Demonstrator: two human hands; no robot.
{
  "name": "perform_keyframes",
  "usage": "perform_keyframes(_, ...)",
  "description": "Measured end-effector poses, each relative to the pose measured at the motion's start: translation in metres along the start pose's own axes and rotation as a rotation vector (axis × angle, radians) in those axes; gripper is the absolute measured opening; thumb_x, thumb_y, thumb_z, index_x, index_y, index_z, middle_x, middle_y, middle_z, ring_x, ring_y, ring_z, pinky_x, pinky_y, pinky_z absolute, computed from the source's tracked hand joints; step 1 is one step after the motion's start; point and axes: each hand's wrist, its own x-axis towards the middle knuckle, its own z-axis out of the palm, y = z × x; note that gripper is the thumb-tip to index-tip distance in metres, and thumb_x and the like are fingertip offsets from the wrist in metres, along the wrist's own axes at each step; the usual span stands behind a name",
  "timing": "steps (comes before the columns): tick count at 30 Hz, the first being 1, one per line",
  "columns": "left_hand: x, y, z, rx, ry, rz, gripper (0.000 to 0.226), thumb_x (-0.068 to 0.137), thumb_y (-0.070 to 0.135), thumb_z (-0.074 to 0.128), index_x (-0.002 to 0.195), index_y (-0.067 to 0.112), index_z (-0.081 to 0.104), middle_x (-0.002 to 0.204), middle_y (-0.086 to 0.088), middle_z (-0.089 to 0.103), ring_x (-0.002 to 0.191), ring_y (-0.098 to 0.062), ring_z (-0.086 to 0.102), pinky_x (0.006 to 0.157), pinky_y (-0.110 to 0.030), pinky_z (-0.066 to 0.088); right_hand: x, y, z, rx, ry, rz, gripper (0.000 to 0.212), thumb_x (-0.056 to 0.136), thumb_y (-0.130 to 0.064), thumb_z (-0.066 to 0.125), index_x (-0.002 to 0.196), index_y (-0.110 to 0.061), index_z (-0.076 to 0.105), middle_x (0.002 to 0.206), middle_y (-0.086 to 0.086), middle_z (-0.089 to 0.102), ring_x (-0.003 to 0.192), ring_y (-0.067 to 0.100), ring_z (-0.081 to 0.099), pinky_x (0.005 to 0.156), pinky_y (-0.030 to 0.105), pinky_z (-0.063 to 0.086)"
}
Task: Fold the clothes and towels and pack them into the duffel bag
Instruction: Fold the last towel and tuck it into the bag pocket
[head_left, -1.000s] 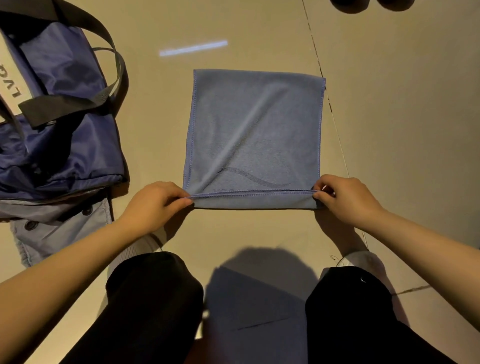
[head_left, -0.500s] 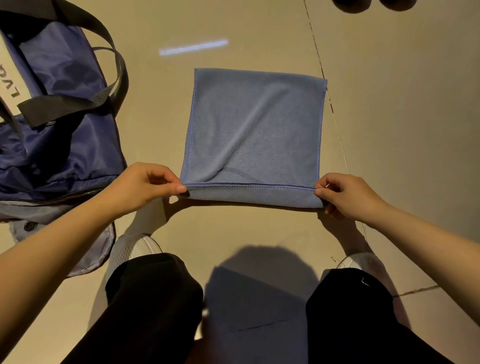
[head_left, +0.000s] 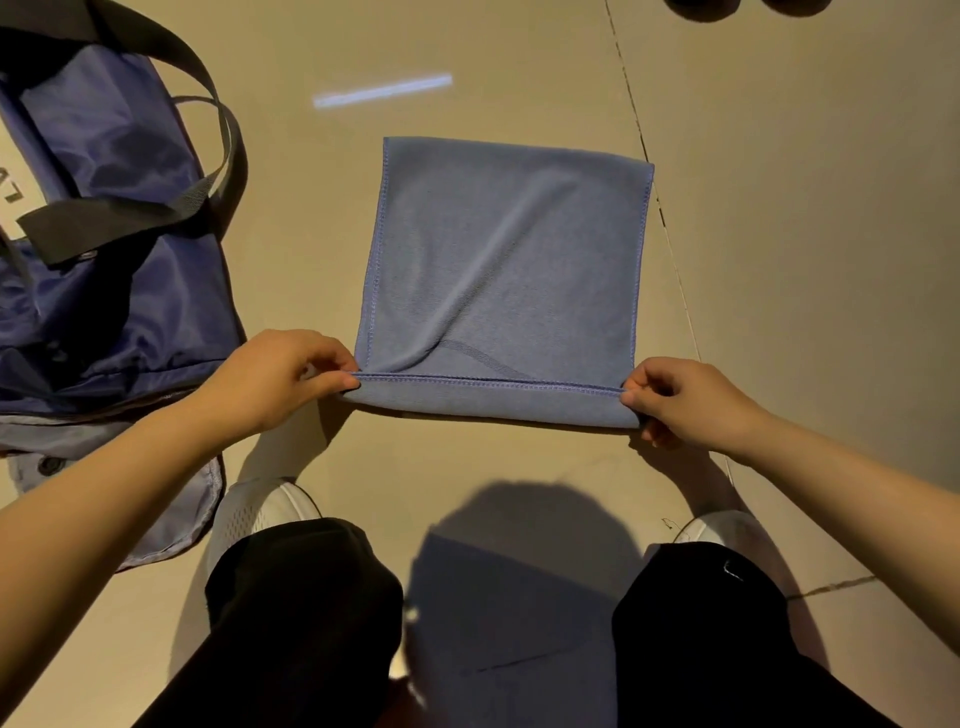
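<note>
Both hands, left hand (head_left: 280, 379) and right hand (head_left: 685, 400), pinch my towel's (head_left: 509, 270) near corners at frame centre, lifted since a second ago; next fold probably starting. Duffel bag (head_left: 104, 234) waits upper left.

The towel (head_left: 506, 270) in front of you is a plain dusty blue, edged with slightly darker blue stitching along its hems. Your duffel bag (head_left: 104, 291) is a shiny navy blue with black webbing straps (head_left: 130, 218) and a white panel bearing dark letters at its far left. Under it lies a pale grey-blue garment (head_left: 171, 509) with dark buttons. The floor (head_left: 805, 260) is a plain beige-tan crossed by thin dark seams. You wear black trousers (head_left: 301, 623) and white mesh shoes (head_left: 260, 512).
</note>
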Motion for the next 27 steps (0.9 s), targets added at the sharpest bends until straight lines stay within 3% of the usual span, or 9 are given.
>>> perform_keyframes(4,0.000,0.004,-0.001,-0.077,0.058,-0.062,0.002,0.090,0.025,0.063,0.091,0.025,0.064,0.083,0.005,0.066,0.075,-0.006,0.058,0.064,-0.021,0.042,-0.006,0.002,-0.006,0.191,-0.045,0.028,0.005,0.091,-0.006,0.061,0.088,-0.007,0.063,0.066,0.008,0.062,0.055,0.016,0.061,0.057,0.028,0.053)
perform_keyframes(9,-0.003,0.015,-0.012,-0.173,0.030,-0.150,0.012,0.086,0.019,0.069,0.085,0.031,0.065,0.077,0.011,0.067,0.063,-0.010,0.062,0.064,-0.028,0.050,-0.019,-0.008,-0.021,0.219,0.038,-0.045,0.005,0.089,-0.005,0.063,0.085,-0.008,0.065,0.064,0.009,0.063,0.053,0.015,0.063,0.054,0.026,0.052)
perform_keyframes(13,-0.016,0.042,-0.045,-0.236,0.065,-0.135,0.007,0.085,0.015,0.068,0.085,0.022,0.066,0.064,0.020,0.065,0.045,-0.005,0.057,0.045,-0.011,0.043,-0.050,-0.035,-0.047,0.235,0.168,-0.138,0.003,0.088,-0.002,0.064,0.086,-0.004,0.064,0.077,0.017,0.065,0.057,0.013,0.066,0.055,0.020,0.054)
perform_keyframes(17,-0.043,0.083,-0.110,-0.329,0.211,-0.105,0.004,0.086,0.013,0.068,0.088,0.017,0.067,0.076,0.012,0.069,0.061,-0.013,0.067,0.054,-0.018,0.054,-0.101,-0.078,-0.081,0.197,0.294,-0.233,0.004,0.089,-0.007,0.063,0.087,-0.010,0.065,0.086,0.007,0.066,0.072,0.017,0.068,0.057,0.019,0.053)
perform_keyframes(20,-0.062,0.116,-0.153,-0.433,0.328,-0.150,0.003,0.086,0.012,0.069,0.087,0.013,0.067,0.073,-0.002,0.071,0.060,-0.010,0.067,0.054,-0.019,0.055,-0.139,-0.111,-0.097,0.170,0.415,-0.282,0.008,0.090,-0.009,0.062,0.085,-0.015,0.063,0.088,0.007,0.066,0.080,0.021,0.066,0.061,0.021,0.052)
perform_keyframes(23,-0.106,0.169,-0.202,-0.275,0.491,-0.038,0.003,0.085,0.019,0.070,0.087,0.018,0.068,0.074,0.001,0.070,0.058,-0.007,0.063,0.051,-0.015,0.050,-0.209,-0.147,-0.117,0.144,0.540,-0.382,0.009,0.093,-0.014,0.059,0.086,-0.019,0.060,0.088,0.004,0.064,0.079,0.019,0.065,0.061,0.024,0.053)
perform_keyframes(27,-0.170,0.227,-0.244,-0.021,0.824,0.108,0.006,0.087,0.025,0.069,0.091,0.027,0.064,0.084,0.006,0.066,0.067,-0.009,0.058,0.060,-0.027,0.043,-0.305,-0.173,-0.140,0.112,0.716,-0.591,0.014,0.094,-0.013,0.057,0.083,-0.022,0.058,0.081,0.007,0.065,0.066,0.023,0.068,0.059,0.038,0.059)
